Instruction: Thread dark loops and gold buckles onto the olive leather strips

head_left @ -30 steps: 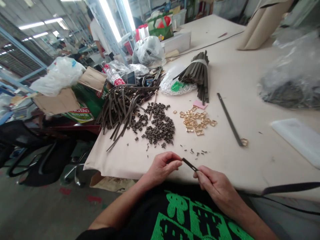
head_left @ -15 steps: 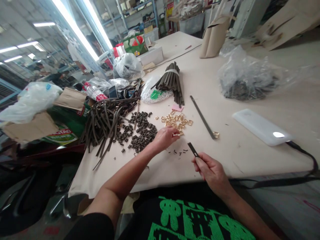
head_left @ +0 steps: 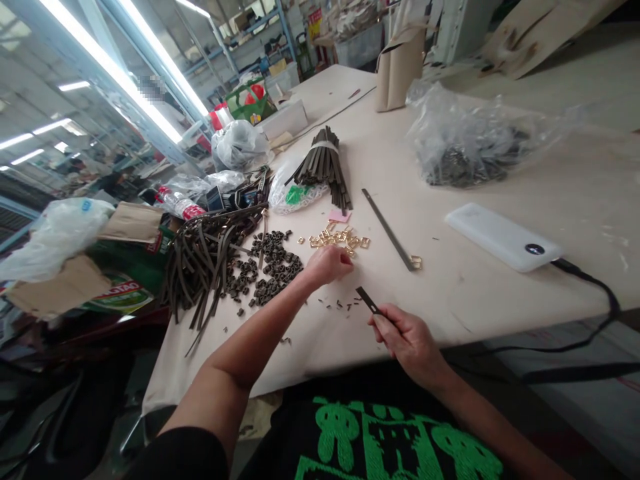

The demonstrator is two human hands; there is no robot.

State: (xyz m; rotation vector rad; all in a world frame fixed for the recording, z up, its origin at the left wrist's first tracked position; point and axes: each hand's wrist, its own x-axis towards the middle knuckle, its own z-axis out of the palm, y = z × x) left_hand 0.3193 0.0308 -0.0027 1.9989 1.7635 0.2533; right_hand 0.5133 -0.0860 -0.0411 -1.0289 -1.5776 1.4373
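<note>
My right hand (head_left: 407,337) pinches the end of a dark strap (head_left: 369,300) near the table's front edge. My left hand (head_left: 327,264) reaches forward with its fingers curled at the near edge of a scatter of gold buckles (head_left: 341,239); whether it holds one is hidden. Left of that hand lies a heap of small dark loops (head_left: 267,270), and beyond it a pile of loose dark straps (head_left: 203,257). Tiny dark offcuts (head_left: 340,305) dot the table between my hands.
A single strap with a gold buckle (head_left: 390,230) lies right of the buckles. A tied bundle of straps (head_left: 323,163), a white power bank (head_left: 503,237) with its cable, and a clear bag of dark parts (head_left: 475,143) sit farther back. Bags and cartons crowd the left.
My left hand let go of the strap and reached forward to the gold buckles. My right hand kept the strap. The view swung right and up.
</note>
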